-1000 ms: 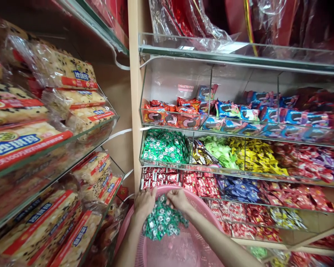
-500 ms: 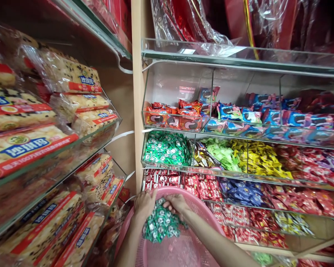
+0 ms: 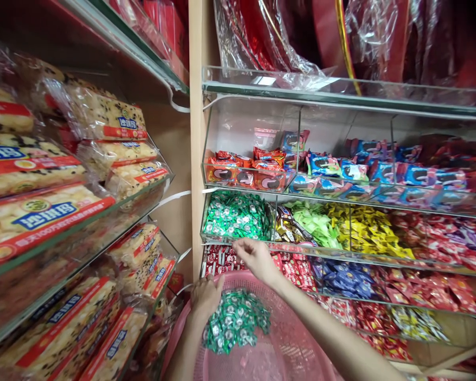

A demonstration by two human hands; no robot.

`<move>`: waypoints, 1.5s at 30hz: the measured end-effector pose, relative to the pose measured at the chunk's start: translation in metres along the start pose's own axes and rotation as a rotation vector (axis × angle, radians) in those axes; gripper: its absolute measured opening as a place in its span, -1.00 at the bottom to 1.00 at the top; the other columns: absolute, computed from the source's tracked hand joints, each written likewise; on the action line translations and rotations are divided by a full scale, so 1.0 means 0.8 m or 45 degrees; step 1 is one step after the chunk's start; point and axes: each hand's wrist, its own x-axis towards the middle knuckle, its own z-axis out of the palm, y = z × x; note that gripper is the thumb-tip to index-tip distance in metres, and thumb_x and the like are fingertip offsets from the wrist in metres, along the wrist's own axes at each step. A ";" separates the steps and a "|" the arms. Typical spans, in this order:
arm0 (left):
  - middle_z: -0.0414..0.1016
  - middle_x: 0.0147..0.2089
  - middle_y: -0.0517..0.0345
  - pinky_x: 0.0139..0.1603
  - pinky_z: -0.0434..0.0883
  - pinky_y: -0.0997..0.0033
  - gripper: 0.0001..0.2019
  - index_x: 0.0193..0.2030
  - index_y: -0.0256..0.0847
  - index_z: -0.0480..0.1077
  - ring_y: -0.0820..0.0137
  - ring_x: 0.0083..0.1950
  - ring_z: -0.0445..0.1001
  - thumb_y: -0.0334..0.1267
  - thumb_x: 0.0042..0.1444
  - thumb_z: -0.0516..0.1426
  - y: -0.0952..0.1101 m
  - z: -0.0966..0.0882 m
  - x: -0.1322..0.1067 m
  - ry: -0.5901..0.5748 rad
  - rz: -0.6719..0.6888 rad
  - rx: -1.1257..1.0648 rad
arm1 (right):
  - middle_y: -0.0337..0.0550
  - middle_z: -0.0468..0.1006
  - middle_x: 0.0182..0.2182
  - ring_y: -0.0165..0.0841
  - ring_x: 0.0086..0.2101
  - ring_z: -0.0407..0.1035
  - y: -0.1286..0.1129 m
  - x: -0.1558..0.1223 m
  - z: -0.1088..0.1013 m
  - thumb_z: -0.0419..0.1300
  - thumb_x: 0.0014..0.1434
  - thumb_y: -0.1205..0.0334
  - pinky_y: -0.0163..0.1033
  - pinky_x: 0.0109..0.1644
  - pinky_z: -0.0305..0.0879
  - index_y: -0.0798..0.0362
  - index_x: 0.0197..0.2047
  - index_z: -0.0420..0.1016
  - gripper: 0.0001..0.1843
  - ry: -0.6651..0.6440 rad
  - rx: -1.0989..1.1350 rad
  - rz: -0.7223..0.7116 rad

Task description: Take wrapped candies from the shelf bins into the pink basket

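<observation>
A pink mesh basket [image 3: 301,338] is in front of me at the bottom of the head view. My left hand [image 3: 206,296] is closed on its far-left rim. Inside the basket lies a heap of green-wrapped candies [image 3: 236,323]. Above the far rim is my right hand [image 3: 256,259], its fingers curled inward. Whatever it may hold is hidden. Just beyond its fingertips, a clear shelf bin holds more green-wrapped candies [image 3: 236,214] of the same look.
Glass-fronted shelves carry yellow-wrapped candies [image 3: 368,230], blue-wrapped candies [image 3: 345,278] and red-wrapped candies [image 3: 436,291]. Packaged snack cakes [image 3: 43,211] fill angled shelves at the left. A wooden post [image 3: 197,159] divides the two shelf units. Cellophane-wrapped red packages [image 3: 269,37] sit on top.
My right hand has lifted from the green candies in the basket and moved up toward the green candy bin. My left hand stays on the rim. The view has tilted slightly upward.
</observation>
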 end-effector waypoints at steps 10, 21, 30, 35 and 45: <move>0.41 0.02 -0.23 0.02 0.25 0.22 -0.28 0.07 -0.40 0.30 0.12 0.05 0.36 0.12 0.17 -0.37 0.006 -0.006 -0.005 -0.004 0.022 -0.011 | -0.12 0.50 -0.20 -0.29 -0.19 0.27 0.032 0.102 -0.033 0.18 0.04 0.34 -0.21 -0.08 0.13 0.07 -0.03 0.39 -0.63 -0.097 -0.703 -0.229; 0.42 0.01 -0.22 0.06 0.23 0.20 -0.26 0.09 -0.41 0.29 0.12 0.07 0.35 0.14 0.16 -0.39 0.003 0.002 -0.002 0.003 0.027 0.000 | -0.17 0.52 -0.17 -0.27 -0.18 0.21 0.036 0.104 -0.030 0.22 0.01 0.36 -0.19 -0.10 0.10 0.01 0.05 0.34 -0.52 -0.159 -0.691 -0.165; 0.44 -0.02 -0.23 -0.02 0.27 0.21 -0.29 0.04 -0.37 0.31 0.13 0.02 0.39 0.12 0.17 -0.38 0.000 0.001 0.000 0.014 0.009 0.032 | -0.17 0.50 -0.21 -0.30 -0.20 0.26 0.033 0.098 -0.033 0.17 0.07 0.34 -0.20 -0.10 0.12 0.04 0.03 0.34 -0.60 0.011 -0.568 -0.276; 0.43 -0.01 -0.25 0.01 0.26 0.21 -0.30 0.05 -0.40 0.31 0.12 0.04 0.37 0.12 0.18 -0.35 0.000 0.002 0.002 0.002 0.011 0.012 | -0.13 0.46 -0.13 -0.27 -0.14 0.24 -0.006 0.045 -0.028 0.05 0.20 0.22 -0.15 -0.05 0.12 -0.01 0.08 0.29 -0.64 0.231 -0.515 -0.488; 0.43 -0.02 -0.24 -0.02 0.27 0.21 -0.29 0.04 -0.39 0.32 0.12 0.03 0.38 0.13 0.18 -0.36 -0.001 0.001 0.000 -0.007 -0.015 0.022 | -0.10 0.46 -0.14 -0.25 -0.13 0.29 0.091 -0.075 0.010 0.04 0.19 0.23 -0.08 -0.02 0.19 -0.02 0.08 0.27 -0.63 0.045 -0.409 -0.092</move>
